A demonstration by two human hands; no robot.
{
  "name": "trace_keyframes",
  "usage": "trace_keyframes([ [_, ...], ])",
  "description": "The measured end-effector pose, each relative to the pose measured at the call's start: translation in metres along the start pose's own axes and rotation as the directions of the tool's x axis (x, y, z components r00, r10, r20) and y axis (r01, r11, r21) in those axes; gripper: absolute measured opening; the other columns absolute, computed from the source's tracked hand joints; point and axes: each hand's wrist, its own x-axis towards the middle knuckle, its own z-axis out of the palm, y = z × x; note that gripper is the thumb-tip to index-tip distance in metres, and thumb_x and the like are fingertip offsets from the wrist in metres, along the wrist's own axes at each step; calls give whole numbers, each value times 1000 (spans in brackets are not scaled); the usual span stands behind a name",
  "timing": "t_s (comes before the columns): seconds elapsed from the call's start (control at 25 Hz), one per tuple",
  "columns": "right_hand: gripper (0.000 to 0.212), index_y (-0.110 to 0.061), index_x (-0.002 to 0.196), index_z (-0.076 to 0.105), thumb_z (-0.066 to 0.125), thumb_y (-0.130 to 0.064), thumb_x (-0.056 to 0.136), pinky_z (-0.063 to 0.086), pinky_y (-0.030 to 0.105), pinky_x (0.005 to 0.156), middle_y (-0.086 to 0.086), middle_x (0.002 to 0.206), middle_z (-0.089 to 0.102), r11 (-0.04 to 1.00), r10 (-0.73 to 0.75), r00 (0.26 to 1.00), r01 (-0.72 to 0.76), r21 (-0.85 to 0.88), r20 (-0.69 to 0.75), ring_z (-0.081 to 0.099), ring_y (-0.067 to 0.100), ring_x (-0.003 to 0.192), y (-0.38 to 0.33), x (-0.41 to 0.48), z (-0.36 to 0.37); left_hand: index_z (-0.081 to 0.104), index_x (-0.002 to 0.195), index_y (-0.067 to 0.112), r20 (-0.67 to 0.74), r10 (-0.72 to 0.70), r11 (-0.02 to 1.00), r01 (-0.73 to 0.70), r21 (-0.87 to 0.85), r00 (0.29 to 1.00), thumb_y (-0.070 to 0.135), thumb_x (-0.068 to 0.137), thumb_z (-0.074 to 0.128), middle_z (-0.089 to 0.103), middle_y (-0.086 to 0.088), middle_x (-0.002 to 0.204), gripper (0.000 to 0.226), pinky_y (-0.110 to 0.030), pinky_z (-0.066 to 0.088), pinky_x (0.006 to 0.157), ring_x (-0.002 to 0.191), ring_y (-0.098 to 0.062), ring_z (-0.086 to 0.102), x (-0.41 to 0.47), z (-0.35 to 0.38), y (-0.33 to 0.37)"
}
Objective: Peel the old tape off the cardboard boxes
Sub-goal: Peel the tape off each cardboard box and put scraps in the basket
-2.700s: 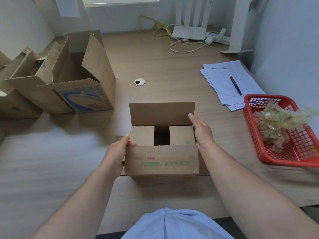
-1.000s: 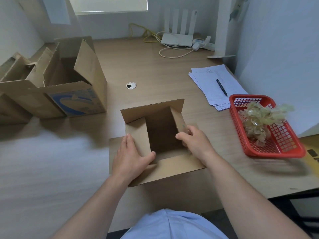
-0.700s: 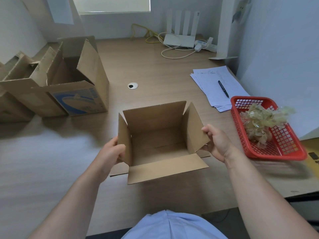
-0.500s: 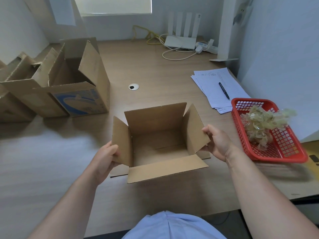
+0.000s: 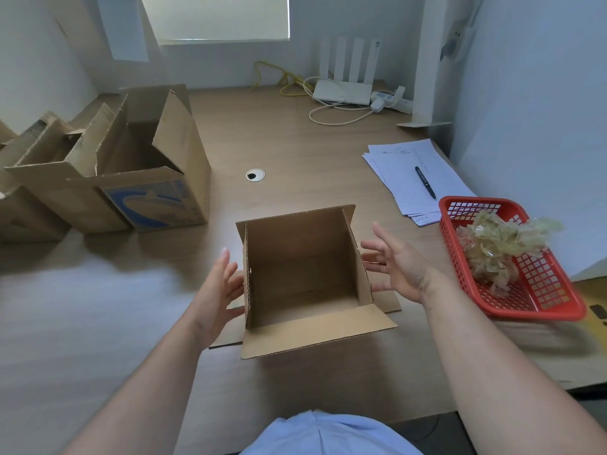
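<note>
At table [image 5: 295, 142] centre, near side, the box [image 5: 305, 280] stands upright with all flaps open, probably to expose the inner seams for tape inspection; no tape shows on it. Left hand [image 5: 216, 290] and right hand [image 5: 399, 267] flank its side walls, each grip apart, fingers spread, holding nothing, likely placed to turn it. Basket [image 5: 476, 201], right, collects the tape wad [image 5: 499, 247]. Far left, larger boxes [image 5: 141, 178] wait; one bears a blue print, wording unreadable.

Matt corrugated cardboard box [image 5: 295, 238]; smooth wood-grain desk [image 5: 295, 149]; red plastic mesh basket [image 5: 542, 292]; crinkled glossy tape [image 5: 499, 244]; white lined paper sheets [image 5: 402, 169].
</note>
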Motion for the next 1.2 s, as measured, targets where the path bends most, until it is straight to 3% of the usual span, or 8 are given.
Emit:
trace_keyframes([
  [0.2, 79, -18, 113, 65, 27, -80, 81, 46, 44, 84, 5, 103, 63, 994, 104, 994, -103, -29, 32, 55, 19, 100, 0, 8, 9, 79, 92, 20, -10, -125, 992, 125, 16, 992, 88, 77, 13, 74, -5, 99, 96, -43, 46, 95, 105, -21, 61, 7, 7, 7],
  [0.36, 67, -25, 108, 66, 24, -73, 88, 46, 40, 73, 2, 112, 66, 989, -108, 994, 105, 104, 20, 55, 18, 108, -12, 1, 10, 67, 109, 21, -14, 19, 996, -20, -82, 1000, 86, 78, 15, 72, 2, 108, 88, -40, 44, 92, 111, -14, 59, 3, 9, 25],
  [0.48, 66, -20, 118, 64, 27, -68, 91, 45, 40, 79, 0, 115, 68, 912, -310, 950, 305, 273, -28, 56, 17, 113, -21, -1, 3, 61, 121, 22, -12, 194, 962, -193, -193, 981, 83, 81, 17, 69, 4, 118, 85, -38, 42, 95, 118, -12, 57, 0, 8, 39],
  [0.56, 62, -22, 118, 66, 30, -66, 91, 46, 39, 83, -1, 114, 68, 900, -356, 933, 359, 248, -56, 58, 15, 109, -20, -2, 2, 57, 129, 20, -17, 235, 949, -233, -214, 972, 81, 82, 20, 66, 2, 123, 86, -41, 41, 99, 123, -15, 54, -3, 7, 41],
  [0.68, 44, -22, 112, 70, 42, -51, 95, 47, 38, 88, -3, 109, 71, 934, -290, 954, 300, 194, -77, 64, 14, 102, 3, 2, 6, 54, 134, 17, -12, 162, 977, -162, -141, 987, 79, 83, 21, 64, -6, 124, 86, -45, 40, 101, 122, -23, 52, -4, 7, 24],
  [0.84, 41, -12, 105, 72, 45, -40, 95, 53, 43, 84, 15, 109, 70, 929, -259, 965, 239, 284, 34, 67, 29, 100, 29, 3, 10, 74, 104, 28, 19, 109, 993, -108, -35, 994, 78, 83, 25, 72, 3, 98, 73, -41, 46, 82, 105, -15, 60, -6, 9, 7],
  [1.0, 38, -15, 119, 63, 38, -34, 97, 54, 38, 80, 10, 108, 68, 916, -311, 944, 267, 299, 107, 64, 25, 100, 35, 4, 19, 64, 120, 32, 54, 83, 994, -86, 65, 995, 75, 76, 51, 67, 4, 117, 64, -44, 49, 92, 112, -17, 60, -5, 4, 9],
  [1.2, 39, -24, 134, 49, 29, -29, 102, 47, 36, 96, 4, 123, 62, 916, -383, 915, 359, 180, 126, 57, 19, 114, 38, 7, 43, 57, 122, 18, 93, 58, 998, -54, -42, 994, 37, 77, 65, 72, -9, 108, 49, -33, 58, 66, 92, -26, 71, -11, 0, 5],
])
